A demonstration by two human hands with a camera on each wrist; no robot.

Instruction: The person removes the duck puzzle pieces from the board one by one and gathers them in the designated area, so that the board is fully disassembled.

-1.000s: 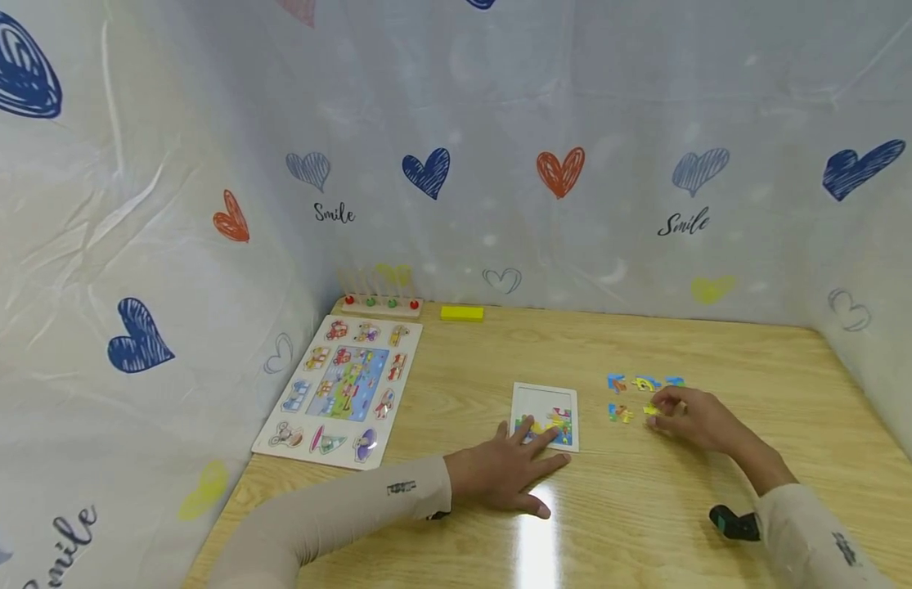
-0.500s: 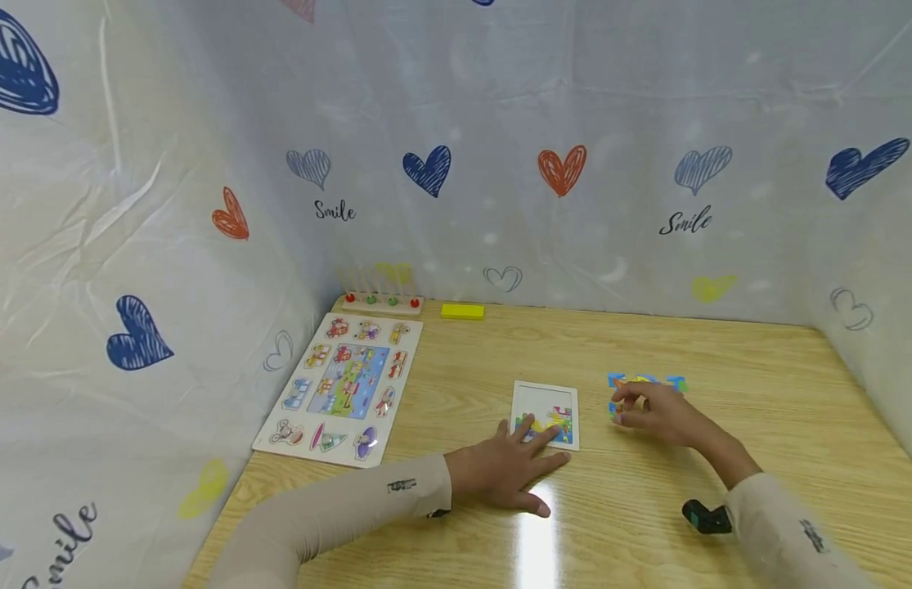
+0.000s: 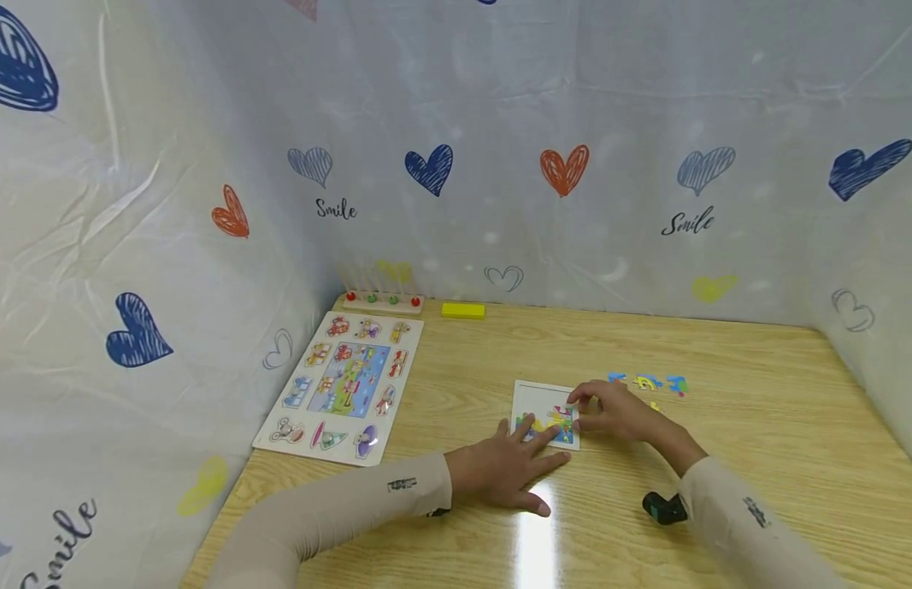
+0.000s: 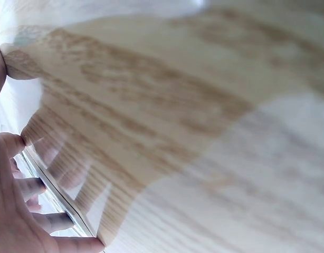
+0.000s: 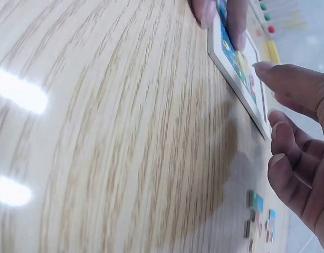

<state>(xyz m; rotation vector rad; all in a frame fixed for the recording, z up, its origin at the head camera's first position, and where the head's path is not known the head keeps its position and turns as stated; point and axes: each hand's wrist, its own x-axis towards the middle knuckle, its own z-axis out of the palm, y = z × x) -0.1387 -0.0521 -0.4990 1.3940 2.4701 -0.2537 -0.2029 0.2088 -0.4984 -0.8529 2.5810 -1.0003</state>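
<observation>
Head view: the left hand (image 3: 503, 474), spread and gripping nothing, rests on the puzzle tray's (image 3: 532, 397) near part, on the worktop (image 3: 492, 348). Whether the right hand's (image 3: 619, 412) bent fingers, at its right edge, pinch anything, I cannot tell. Best align tabs before pressing.

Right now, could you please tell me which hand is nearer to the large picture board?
Left. The left hand rests its fingers on the small puzzle tray, right of the large picture board; the right hand is farther off, by the tray's right edge.
</observation>
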